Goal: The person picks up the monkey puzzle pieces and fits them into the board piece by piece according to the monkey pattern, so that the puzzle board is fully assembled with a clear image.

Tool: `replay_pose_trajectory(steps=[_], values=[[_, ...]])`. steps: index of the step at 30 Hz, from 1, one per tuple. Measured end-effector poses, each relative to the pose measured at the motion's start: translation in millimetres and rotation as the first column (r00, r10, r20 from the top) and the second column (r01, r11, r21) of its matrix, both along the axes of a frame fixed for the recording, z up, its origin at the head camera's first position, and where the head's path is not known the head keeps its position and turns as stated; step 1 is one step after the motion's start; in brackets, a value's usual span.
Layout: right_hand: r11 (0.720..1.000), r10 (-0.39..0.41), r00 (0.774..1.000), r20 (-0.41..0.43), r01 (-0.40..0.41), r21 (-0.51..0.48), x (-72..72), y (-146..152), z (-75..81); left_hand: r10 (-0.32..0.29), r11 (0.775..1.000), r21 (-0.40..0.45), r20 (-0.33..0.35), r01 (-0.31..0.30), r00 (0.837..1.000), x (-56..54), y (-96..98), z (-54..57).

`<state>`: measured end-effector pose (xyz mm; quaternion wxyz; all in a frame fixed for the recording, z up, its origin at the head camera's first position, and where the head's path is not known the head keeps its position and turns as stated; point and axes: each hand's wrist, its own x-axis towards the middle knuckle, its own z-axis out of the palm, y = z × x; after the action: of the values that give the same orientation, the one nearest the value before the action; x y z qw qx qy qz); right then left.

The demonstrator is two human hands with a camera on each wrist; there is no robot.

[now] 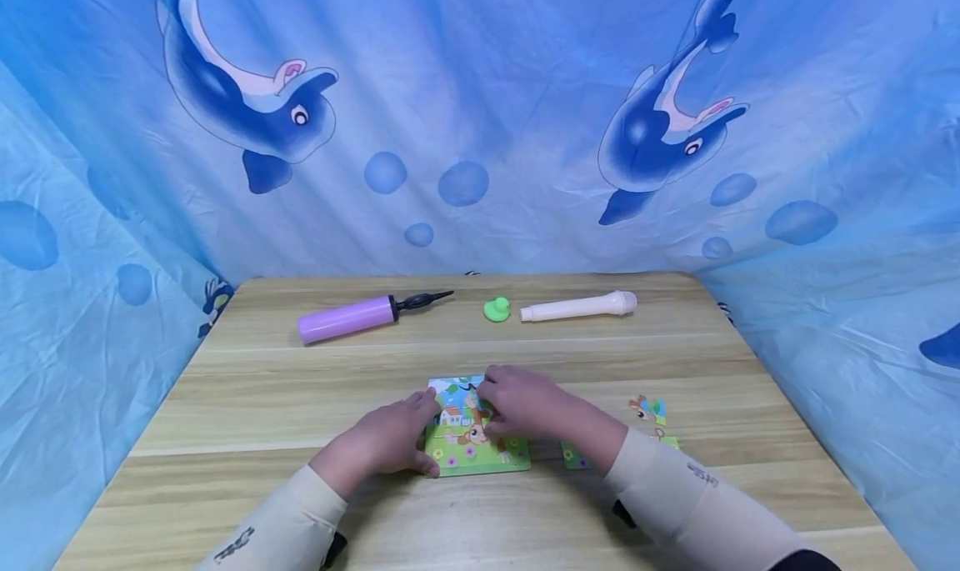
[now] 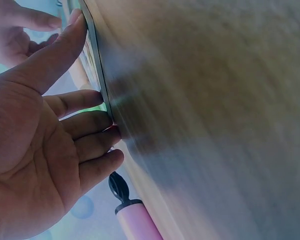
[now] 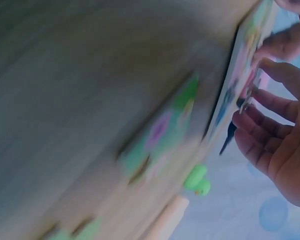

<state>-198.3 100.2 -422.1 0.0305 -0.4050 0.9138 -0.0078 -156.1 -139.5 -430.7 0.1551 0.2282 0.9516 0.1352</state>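
A square, colourful cardboard puzzle board [image 1: 472, 450] is lain flat on the wooden table [image 1: 247, 404], squared to its edges, between both hands. Its left edge is touched by the left hand [image 1: 386, 442] with straight fingers; a piece is pinched over it by the right hand [image 1: 525, 404]. No writing can be read.

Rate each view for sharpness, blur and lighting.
Head view: sharp, evenly lit, soft shadows, edges bowed by the wide lens. Left wrist view: the left hand reads clearly, the table is smeared and dim. Right wrist view: blurred throughout, loose puzzle pieces mere colour smudges.
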Motion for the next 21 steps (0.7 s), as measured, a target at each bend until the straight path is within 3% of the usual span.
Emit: replay_pose_trajectory(steps=[7,14,21], values=[[0.998,0.031,0.999,-0.04,-0.029,0.064,1.8,-24.7,-8.8,-0.005,1.0,-0.003,-0.009,0.005,1.0,1.0,-0.8,0.3],[0.998,-0.008,1.0,-0.019,0.009,0.064,3.6,-32.6,-13.5,-0.014,1.0,-0.012,-0.02,0.014,1.0,1.6,-0.5,0.2],[0.998,0.0,0.998,-0.059,0.004,0.059,5.4,-36.2,-17.5,-0.033,0.999,-0.027,-0.03,0.032,0.999,1.7,-1.2,-0.2]])
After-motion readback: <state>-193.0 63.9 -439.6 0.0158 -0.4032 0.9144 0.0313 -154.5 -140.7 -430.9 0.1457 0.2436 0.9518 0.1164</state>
